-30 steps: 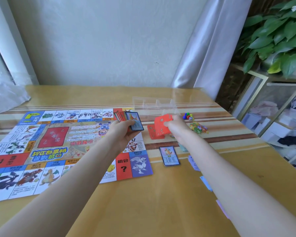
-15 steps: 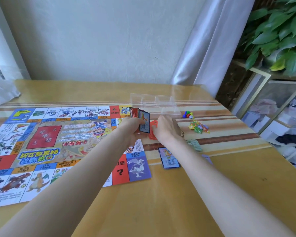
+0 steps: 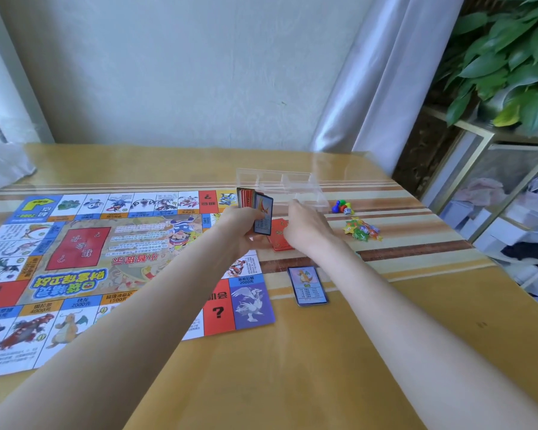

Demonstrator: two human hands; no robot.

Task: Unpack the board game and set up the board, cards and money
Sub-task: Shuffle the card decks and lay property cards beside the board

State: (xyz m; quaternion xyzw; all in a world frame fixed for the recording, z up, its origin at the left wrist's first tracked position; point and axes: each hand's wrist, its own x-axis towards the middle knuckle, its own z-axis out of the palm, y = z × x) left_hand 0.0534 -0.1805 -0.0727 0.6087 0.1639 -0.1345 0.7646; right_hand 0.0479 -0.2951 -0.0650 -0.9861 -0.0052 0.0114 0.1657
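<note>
1. The game board (image 3: 90, 259) lies flat on the table (image 3: 323, 367) and fills the left half of the frame; its right edge is near the centre.
2. The left hand (image 3: 243, 225), just above the centre of the frame, holds a fan of cards (image 3: 257, 212) upright. The fingers are curled around the lower part of the cards. The front card has a blue border, and the cards behind it are red.
3. The right hand (image 3: 305, 228) is just to the right of the fan, with its back toward the camera. It is over a red card pile (image 3: 278, 240) on the table. I cannot tell if the fingers are apart or if they pinch anything, because they are hidden behind the hand.
4. One blue card (image 3: 306, 285) lies face up, lower and right of the centre, just beside the board's corner.
5. A clear plastic tray (image 3: 280, 184) stands behind the hands.
6. To the right are small coloured pawns with a die (image 3: 342, 207), and below them a heap of colourful tokens (image 3: 362, 229).
</note>
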